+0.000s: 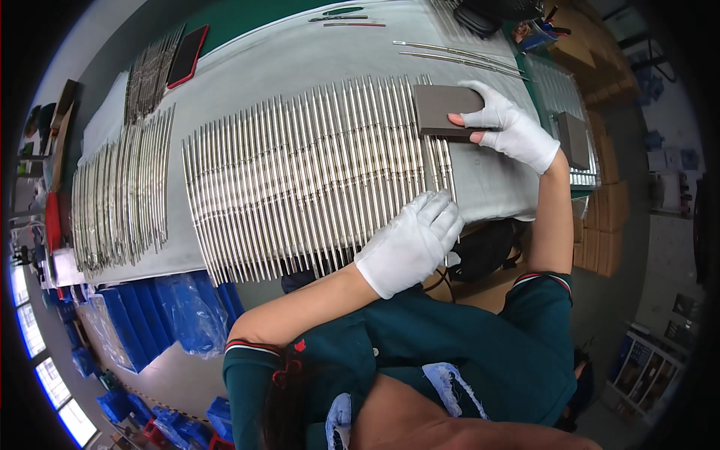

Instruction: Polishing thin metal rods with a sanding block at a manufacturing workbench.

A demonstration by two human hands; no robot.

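A long row of thin shiny metal rods lies side by side on a grey-covered table. My left hand, in a white glove, rests flat on the near ends of the rods at the row's right end. My right hand, also in a white glove with bare fingertips showing, grips a flat grey-brown block. The block lies on the far ends of the rightmost rods.
A second batch of rods lies to the left, with a darker bundle and a red-edged phone behind it. Loose rods and another grey block sit at the right. Blue bins and cardboard boxes stand below the table.
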